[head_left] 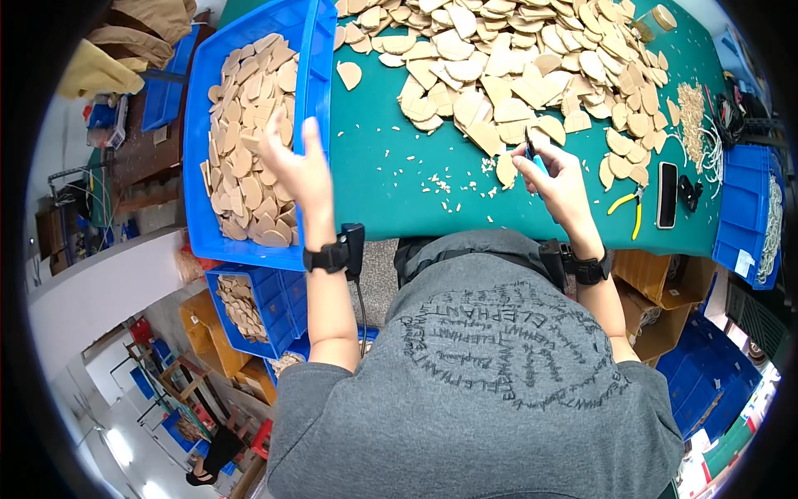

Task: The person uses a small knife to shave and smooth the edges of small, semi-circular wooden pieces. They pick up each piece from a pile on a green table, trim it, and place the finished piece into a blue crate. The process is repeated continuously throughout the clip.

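- Left hand (pixel 301 170): fingers spread over the blue bin (pixel 312 75) of tan pieces (pixel 245 170); cannot tell whether it touches one.
- Right hand (pixel 559 179): closed around a blue-handled tool (pixel 540 164) above the green table (pixel 374 195).

Left hand (pixel 302 173) raised, thumb apart, right hand (pixel 565 185) curled, forearms (pixel 331 303) reaching forward

I can't tell whether the blurred left hand (pixel 303 173) holds anything; the right hand (pixel 563 181) hides much of its blue-handled tool (pixel 540 165); my view's upper edge crops the pile (pixel 499 66).
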The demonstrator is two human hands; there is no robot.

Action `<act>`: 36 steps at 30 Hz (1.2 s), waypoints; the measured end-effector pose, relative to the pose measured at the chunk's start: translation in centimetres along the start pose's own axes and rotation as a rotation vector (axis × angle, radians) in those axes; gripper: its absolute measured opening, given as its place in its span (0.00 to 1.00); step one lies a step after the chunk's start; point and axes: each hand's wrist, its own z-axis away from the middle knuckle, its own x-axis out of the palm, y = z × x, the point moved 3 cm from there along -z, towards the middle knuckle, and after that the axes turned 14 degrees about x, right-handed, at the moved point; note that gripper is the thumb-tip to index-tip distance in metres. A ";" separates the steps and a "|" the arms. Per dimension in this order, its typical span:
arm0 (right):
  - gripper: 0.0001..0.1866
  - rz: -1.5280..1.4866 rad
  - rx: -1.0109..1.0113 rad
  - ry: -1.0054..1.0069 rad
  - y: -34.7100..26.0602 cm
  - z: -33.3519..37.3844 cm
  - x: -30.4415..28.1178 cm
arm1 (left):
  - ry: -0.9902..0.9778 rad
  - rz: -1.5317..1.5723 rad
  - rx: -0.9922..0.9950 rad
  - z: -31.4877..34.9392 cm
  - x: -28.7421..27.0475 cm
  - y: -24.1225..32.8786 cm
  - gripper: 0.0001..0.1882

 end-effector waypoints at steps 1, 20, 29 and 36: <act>0.10 0.008 0.003 -0.002 0.1 -0.1 0.0 | -0.199 -0.002 0.122 0.3 2.6 0.6 0.26; 0.13 0.044 -0.020 0.026 -0.5 -0.3 1.0 | -0.488 0.240 -0.110 6.2 11.7 -1.4 0.06; 0.15 0.157 -0.060 -0.185 -2.6 0.4 2.9 | -0.453 1.095 -0.044 3.5 2.4 9.7 0.10; 0.16 0.210 -0.050 -0.159 -3.1 0.8 2.5 | -0.485 0.997 0.170 3.4 1.6 11.2 0.10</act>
